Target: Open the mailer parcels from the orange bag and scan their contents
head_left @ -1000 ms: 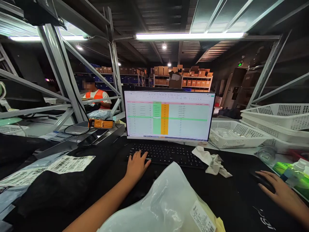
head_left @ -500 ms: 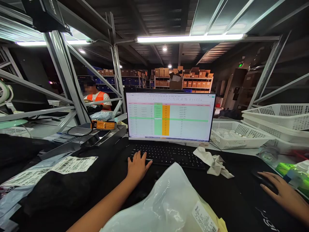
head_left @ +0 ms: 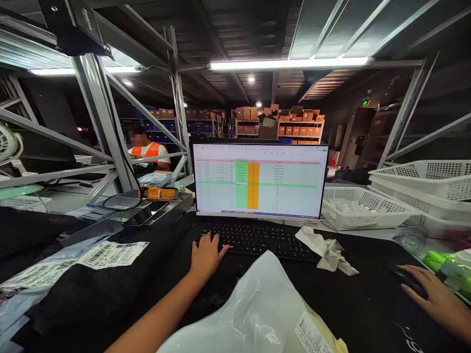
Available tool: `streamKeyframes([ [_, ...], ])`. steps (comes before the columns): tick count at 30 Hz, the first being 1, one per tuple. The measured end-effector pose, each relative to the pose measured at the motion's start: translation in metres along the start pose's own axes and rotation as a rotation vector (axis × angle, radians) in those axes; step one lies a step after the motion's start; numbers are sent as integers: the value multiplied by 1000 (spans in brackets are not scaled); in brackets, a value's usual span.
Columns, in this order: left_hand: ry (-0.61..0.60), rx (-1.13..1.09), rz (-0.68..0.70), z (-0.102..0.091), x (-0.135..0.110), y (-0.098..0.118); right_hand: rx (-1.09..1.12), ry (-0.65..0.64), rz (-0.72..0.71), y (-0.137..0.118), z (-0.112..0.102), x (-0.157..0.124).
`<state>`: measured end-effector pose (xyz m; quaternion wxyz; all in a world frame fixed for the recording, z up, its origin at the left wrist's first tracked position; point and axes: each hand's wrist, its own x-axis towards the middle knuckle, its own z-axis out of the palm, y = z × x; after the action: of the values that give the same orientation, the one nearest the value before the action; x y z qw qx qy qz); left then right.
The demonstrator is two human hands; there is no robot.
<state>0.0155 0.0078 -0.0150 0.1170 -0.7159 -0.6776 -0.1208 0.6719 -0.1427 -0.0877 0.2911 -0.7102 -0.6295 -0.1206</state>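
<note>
My left hand (head_left: 205, 257) lies over the left end of a black keyboard (head_left: 257, 238), palm down with its fingers spread on the keys. Behind the keyboard stands a monitor (head_left: 290, 191) showing a spreadsheet with a green and an orange column. At the right, my right hand (head_left: 436, 296) is curved around a black computer mouse (head_left: 415, 283) on a dark mat (head_left: 353, 304). A whitish plastic bag (head_left: 253, 314) with a printed label lies close in front of me, between my arms. Crumpled white cloth or tissue (head_left: 326, 247) sits beside the keyboard's right end.
White perforated baskets (head_left: 368, 220) stand behind on the right, one holding clear items. Bagged parcels with labels (head_left: 114, 255) and black packages (head_left: 95, 289) lie at the left. A metal frame post (head_left: 99, 117) rises there. Beyond, a person in an orange vest (head_left: 149, 151) is seated.
The view has tilted slightly upward, so everything sits a little lower. My left hand has shifted slightly left on the keys. My right hand stays on the mouse.
</note>
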Motion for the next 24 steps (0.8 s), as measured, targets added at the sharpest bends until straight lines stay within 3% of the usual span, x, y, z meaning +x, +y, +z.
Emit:
streamKeyframes([
  [12, 11, 50, 21, 3, -3, 3, -57, 19, -50, 22, 14, -1],
  [24, 9, 45, 36, 3, -3, 4, -48, -11, -18, 18, 13, 0],
])
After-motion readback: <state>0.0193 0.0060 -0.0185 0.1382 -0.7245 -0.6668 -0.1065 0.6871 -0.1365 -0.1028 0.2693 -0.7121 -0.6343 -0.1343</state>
